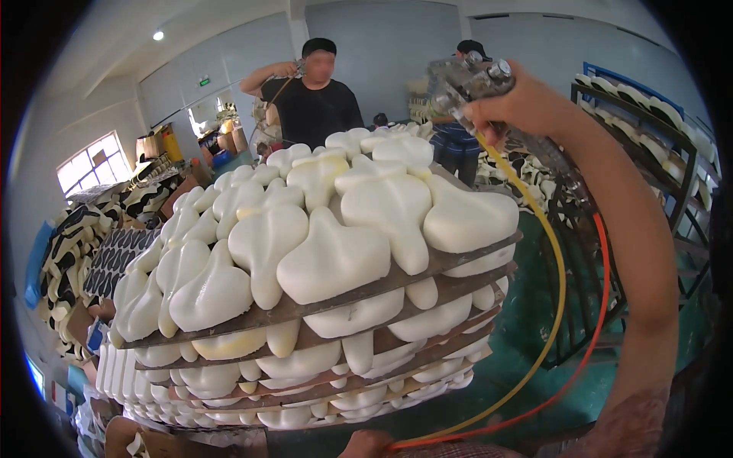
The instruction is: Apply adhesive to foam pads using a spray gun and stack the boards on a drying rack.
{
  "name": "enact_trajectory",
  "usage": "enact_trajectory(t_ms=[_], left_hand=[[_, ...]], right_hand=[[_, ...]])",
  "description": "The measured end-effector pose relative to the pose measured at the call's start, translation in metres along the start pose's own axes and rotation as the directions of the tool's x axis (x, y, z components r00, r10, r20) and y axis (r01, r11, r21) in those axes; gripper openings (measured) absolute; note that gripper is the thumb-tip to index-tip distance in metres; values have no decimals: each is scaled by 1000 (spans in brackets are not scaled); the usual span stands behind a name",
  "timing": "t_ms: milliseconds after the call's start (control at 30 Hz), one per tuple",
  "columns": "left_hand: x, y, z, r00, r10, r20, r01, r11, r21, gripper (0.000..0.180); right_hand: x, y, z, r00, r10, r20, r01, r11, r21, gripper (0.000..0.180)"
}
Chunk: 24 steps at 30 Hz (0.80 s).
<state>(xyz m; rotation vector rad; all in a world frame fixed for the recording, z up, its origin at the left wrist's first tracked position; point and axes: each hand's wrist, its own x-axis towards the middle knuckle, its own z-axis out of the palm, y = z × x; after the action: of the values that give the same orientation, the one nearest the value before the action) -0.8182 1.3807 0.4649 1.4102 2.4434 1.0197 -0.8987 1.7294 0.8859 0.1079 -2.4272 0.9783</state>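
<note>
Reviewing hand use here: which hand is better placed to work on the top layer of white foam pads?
Right, probably. The right hand already holds the spray gun raised above the white foam pads. The left hand barely shows at the lower edge, holding nothing visible.

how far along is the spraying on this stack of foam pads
Done: hard to tell; the white foam pads on the top board show no visible coating. In hand: the right hand holds a spray gun above the stack, hoses trailing. Left: the lower boards are covered by those above.
</note>
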Motion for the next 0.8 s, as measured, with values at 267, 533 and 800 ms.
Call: enact_trajectory(t_ms=[267,533,800], left_hand=[[38,25,-7,976,5,218,14,996,-86,18],[28,21,10,945,166,283,-147,985,-86,22],[3,45,1,948,216,233,-165,961,-222,21]], right_hand=[[-62,-10,-20,965,-44,259,30,998,58,25],[-107,-40,-41,990,25,139,-17,998,-57,22],[-146,-67,-47,978,141,157,-124,986,-109,25]])
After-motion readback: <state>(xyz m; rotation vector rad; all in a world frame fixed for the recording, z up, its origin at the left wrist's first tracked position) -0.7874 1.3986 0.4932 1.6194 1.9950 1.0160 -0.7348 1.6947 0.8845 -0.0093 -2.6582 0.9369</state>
